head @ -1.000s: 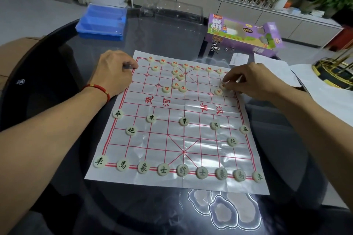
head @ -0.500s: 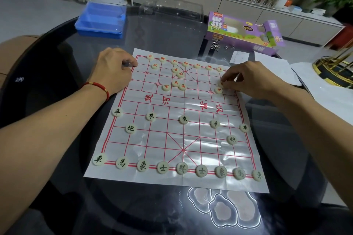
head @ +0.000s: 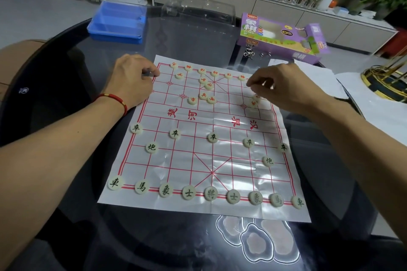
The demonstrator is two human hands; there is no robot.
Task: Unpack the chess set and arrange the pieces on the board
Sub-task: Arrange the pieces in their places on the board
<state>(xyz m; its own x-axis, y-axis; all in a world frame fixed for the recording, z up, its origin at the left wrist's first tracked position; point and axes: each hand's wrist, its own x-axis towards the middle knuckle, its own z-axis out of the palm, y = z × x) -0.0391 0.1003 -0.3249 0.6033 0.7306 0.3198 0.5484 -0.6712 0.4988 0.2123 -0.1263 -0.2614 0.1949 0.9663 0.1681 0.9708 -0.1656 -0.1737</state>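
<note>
Nearest the camera, along the near edge of the board sheet [head: 198,209], the black-lettered row [head: 211,193] stands complete, nine discs on the line; just beyond it sit the two cannons and five soldiers [head: 212,137], all on their crossings. Past the river lettering at the sheet's middle, the red side is unfinished: a loose cluster of red pieces [head: 206,94] lies off the crossings near the far palace, two more red discs [head: 254,101] lie toward the sheet's right edge, and the far row [head: 214,72] holds only part of its set.

At the sheet's far left corner the left hand [head: 130,82] rests with fingers curled, pressing the corner down; whether it also holds a piece, I cannot tell. Over the sheet's far right corner the right hand [head: 284,88] hovers with fingertips drawn close together in a narrow pinch; something pale shows between them, probably a piece, but it is too small to be sure.

The sheet is thin, creased and glossy on a glass table [head: 66,226], so a dragged wrist or a lifted left hand could likely shift it and slide the settled rows off their points. Setting a disc down among crowded neighbours could also knock them.

Beyond the sheet lie the purple box [head: 279,37], a clear tray [head: 198,13] and a blue tray [head: 116,24].
</note>
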